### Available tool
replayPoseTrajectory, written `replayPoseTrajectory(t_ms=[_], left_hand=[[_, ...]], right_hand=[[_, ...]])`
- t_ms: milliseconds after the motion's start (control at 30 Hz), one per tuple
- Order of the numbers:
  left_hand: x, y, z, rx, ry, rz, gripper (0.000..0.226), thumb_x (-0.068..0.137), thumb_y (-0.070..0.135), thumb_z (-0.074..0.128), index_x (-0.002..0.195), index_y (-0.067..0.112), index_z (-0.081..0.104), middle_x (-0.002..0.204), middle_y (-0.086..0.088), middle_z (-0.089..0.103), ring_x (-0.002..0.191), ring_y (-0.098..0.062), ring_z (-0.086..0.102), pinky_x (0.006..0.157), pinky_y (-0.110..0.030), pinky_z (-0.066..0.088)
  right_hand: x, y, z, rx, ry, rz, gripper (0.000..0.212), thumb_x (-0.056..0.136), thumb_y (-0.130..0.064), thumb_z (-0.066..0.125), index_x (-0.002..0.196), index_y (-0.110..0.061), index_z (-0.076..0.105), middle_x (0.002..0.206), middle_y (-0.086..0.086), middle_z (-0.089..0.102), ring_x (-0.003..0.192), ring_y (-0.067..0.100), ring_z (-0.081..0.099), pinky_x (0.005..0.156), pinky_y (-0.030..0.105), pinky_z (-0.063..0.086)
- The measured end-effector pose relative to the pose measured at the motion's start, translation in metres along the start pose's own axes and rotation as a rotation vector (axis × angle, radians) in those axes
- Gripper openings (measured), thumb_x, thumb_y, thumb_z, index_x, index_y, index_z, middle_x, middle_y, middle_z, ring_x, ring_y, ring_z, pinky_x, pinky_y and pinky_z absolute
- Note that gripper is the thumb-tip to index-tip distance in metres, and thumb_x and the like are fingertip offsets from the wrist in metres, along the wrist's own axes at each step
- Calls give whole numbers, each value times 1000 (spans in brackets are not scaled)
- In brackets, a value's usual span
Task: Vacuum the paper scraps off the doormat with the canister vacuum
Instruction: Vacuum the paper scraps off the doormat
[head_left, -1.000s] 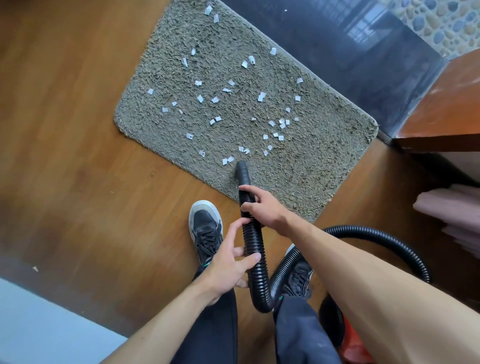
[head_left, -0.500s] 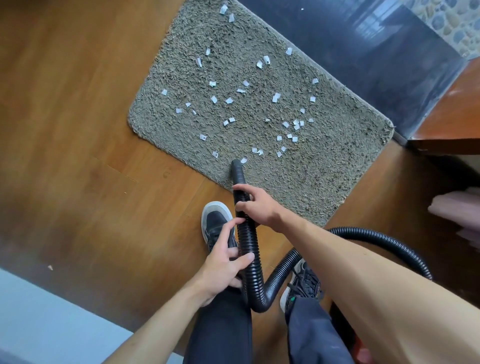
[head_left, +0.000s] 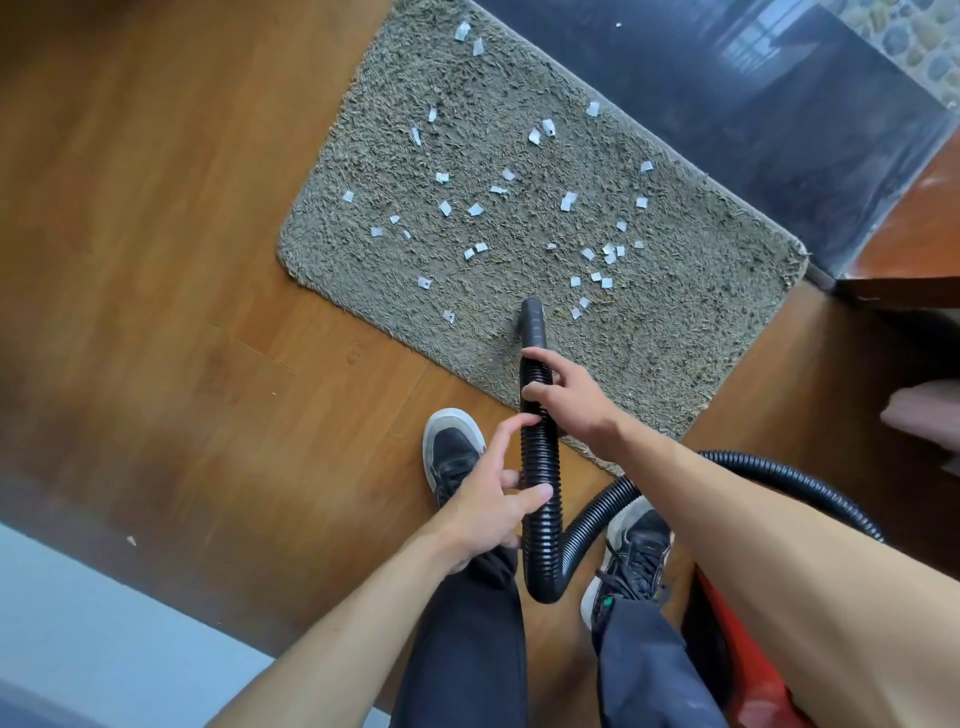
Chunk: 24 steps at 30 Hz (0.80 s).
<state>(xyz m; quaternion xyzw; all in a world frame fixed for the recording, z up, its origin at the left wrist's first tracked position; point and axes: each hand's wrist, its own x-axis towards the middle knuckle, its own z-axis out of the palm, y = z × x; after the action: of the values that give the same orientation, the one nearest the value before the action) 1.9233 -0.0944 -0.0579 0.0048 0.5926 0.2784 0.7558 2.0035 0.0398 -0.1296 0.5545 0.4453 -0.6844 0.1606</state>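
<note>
Hose (head_left: 540, 467) gripped in both our hands, right hand (head_left: 571, 400) nearer the nozzle (head_left: 532, 319) and left hand (head_left: 488, 509) behind, its axis pointing far across the doormat (head_left: 675, 343); paper scraps (head_left: 605, 283) lie beyond the tip, the closest to its far right.

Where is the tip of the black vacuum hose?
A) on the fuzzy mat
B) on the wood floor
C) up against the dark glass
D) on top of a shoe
A: the hose ends in a nozzle that is down on the doormat, just past its near edge, with most of the paper scraps lying beyond it.
</note>
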Motion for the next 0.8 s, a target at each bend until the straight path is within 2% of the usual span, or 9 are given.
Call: replayPoseTrajectory(t_ms=[100, 200, 467, 600, 800], left_hand=[[2, 2, -2, 5, -12, -7, 63, 96, 11, 58, 125, 62, 38, 96, -13, 66, 82, -24, 63, 81, -64, 53], [1, 3, -3, 15, -41, -20, 62, 96, 12, 58, 125, 62, 38, 94, -11, 66, 82, -23, 64, 82, -63, 53], [-5, 7, -10, 76, -112, -31, 61, 96, 13, 57, 126, 63, 37, 91, -6, 67, 79, -19, 64, 84, -63, 53], [-4, 17, -12, 107, -127, -26, 62, 96, 12, 57, 129, 61, 36, 90, -4, 69, 78, -16, 64, 82, -60, 54], [-3, 32, -8, 121, -152, -44, 63, 96, 11, 58, 132, 58, 36, 90, -3, 71, 79, -15, 66, 82, -66, 52]], right_hand=[[-1, -5, -1, 11, 5, 12, 52, 89, -6, 53, 136, -28, 50, 99, 2, 59, 81, 16, 57, 63, 29, 50], [-5, -3, -1, 30, 10, 38, 52, 89, -6, 53, 136, -28, 50, 100, 4, 58, 81, 17, 57, 63, 31, 51], [-20, -3, 0, 116, 71, 107, 50, 92, -5, 51, 137, -27, 48, 102, 2, 59, 77, 14, 61, 51, 26, 51], [-24, -9, -3, 149, 107, 98, 51, 91, -5, 52, 137, -27, 48, 100, 0, 59, 80, 14, 60, 54, 28, 52], [-28, -17, -14, 202, 104, 130, 49, 91, -5, 52, 135, -28, 50, 106, 3, 60, 82, 15, 62, 51, 27, 51]])
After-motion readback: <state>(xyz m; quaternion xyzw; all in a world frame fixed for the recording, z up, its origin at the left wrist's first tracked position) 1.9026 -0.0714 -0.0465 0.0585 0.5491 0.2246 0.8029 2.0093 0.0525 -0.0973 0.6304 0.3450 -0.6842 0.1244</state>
